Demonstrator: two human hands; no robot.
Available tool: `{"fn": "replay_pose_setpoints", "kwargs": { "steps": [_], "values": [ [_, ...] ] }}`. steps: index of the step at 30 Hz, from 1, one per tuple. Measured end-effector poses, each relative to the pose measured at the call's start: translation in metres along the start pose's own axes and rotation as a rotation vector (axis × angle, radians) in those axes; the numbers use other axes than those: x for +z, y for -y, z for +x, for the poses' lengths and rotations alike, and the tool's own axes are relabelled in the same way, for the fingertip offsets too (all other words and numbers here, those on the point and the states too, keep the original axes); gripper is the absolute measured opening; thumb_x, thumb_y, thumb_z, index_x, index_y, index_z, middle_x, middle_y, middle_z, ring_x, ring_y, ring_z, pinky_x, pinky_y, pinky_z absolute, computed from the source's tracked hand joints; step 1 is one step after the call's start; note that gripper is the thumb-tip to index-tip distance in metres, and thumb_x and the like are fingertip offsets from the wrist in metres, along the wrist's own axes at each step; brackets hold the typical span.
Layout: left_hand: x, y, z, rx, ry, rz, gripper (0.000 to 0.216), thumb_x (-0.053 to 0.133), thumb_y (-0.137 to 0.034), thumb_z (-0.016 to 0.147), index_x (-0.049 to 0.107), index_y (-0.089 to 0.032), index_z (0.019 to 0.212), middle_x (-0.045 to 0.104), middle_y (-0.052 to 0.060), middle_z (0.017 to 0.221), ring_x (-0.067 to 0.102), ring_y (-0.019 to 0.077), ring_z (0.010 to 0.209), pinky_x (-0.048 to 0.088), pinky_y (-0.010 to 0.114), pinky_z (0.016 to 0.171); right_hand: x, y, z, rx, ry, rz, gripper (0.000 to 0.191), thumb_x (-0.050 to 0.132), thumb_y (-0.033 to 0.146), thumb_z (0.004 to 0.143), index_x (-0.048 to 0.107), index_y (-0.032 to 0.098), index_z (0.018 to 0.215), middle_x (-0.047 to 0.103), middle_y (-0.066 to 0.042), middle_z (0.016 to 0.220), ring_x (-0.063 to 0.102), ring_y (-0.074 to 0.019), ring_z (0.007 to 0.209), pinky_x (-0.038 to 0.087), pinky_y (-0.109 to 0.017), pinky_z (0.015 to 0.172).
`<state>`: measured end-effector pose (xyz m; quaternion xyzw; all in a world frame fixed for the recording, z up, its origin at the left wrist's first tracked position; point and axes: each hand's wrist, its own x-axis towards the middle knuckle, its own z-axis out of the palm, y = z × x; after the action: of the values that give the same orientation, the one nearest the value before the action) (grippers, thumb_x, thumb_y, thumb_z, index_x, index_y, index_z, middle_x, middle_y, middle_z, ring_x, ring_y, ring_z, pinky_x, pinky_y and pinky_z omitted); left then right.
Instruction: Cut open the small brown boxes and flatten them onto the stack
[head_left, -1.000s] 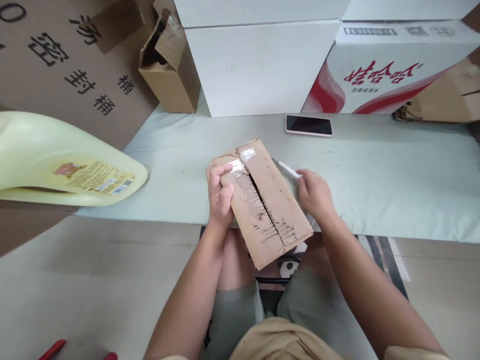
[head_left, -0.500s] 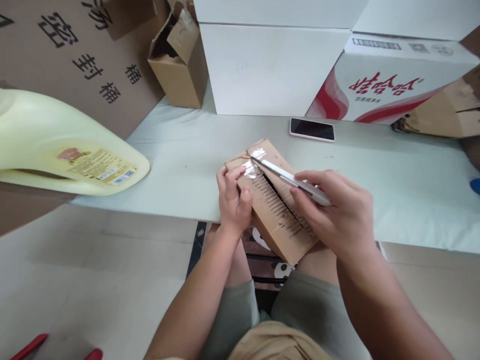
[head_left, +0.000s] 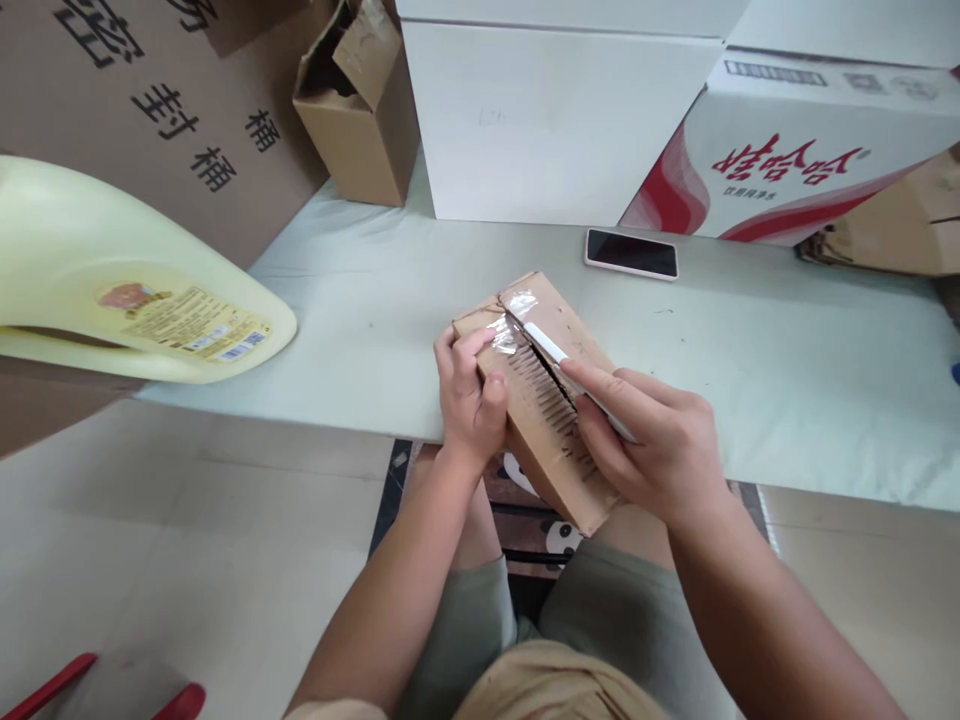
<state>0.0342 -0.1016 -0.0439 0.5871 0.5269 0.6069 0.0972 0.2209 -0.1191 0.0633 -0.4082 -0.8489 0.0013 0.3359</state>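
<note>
Working at a cloth-covered bench (head_left: 787, 400), cardboard box (head_left: 544, 405) and white cutter (head_left: 546, 343) in hand.
White carton (head_left: 555, 120) at the back, pale yellow bottle (head_left: 150, 265) to our left. We have the box aslant at the bench's near edge, its lower end above our lap. Our left hand (head_left: 471, 400) clasps its left side, fingers curled over the edge; our right hand (head_left: 656, 430) grasps the cutter, forefinger stretched along it. Blade end lies at the seam, beside clear tape (head_left: 504, 336); how deep, we cannot tell.
</note>
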Motion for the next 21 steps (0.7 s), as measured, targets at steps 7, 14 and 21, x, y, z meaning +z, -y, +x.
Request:
{"fn": "replay_pose_setpoints", "kwargs": {
  "steps": [7,14,21],
  "values": [
    [-0.0015,0.0006,0.0002,0.024,0.01,-0.016,0.048,0.038,-0.063,0.105,0.057,-0.027,0.13,0.057,0.012,0.124,0.057,0.0305,0.122,0.051,0.051,0.103,0.0003,0.0029,0.0,-0.016,-0.039,0.0,0.03,0.054,0.014,0.097,0.078,0.018,0.114,0.067,0.002,0.062,0.049,-0.0088,0.045,0.039,-0.023,0.046],
    [-0.0014,0.0004,0.0008,0.021,-0.004,0.011,0.049,0.036,-0.062,0.106,0.058,-0.025,0.127,0.058,0.013,0.12,0.059,0.03,0.118,0.052,0.05,0.1,-0.0009,0.0041,0.0043,-0.028,0.011,-0.019,0.03,0.054,0.016,0.097,0.078,0.02,0.115,0.074,0.001,0.067,0.051,-0.0087,0.045,0.035,-0.025,0.046],
    [-0.0021,0.0033,0.0003,0.068,0.006,-0.014,0.043,0.038,-0.057,0.107,0.058,-0.025,0.13,0.059,0.012,0.124,0.057,0.0299,0.123,0.052,0.049,0.101,-0.0021,0.0039,0.0035,0.014,-0.013,0.036,0.029,0.055,0.014,0.093,0.079,0.018,0.108,0.073,0.001,0.066,0.047,-0.0074,0.04,0.037,-0.022,0.043]
  ]
}}
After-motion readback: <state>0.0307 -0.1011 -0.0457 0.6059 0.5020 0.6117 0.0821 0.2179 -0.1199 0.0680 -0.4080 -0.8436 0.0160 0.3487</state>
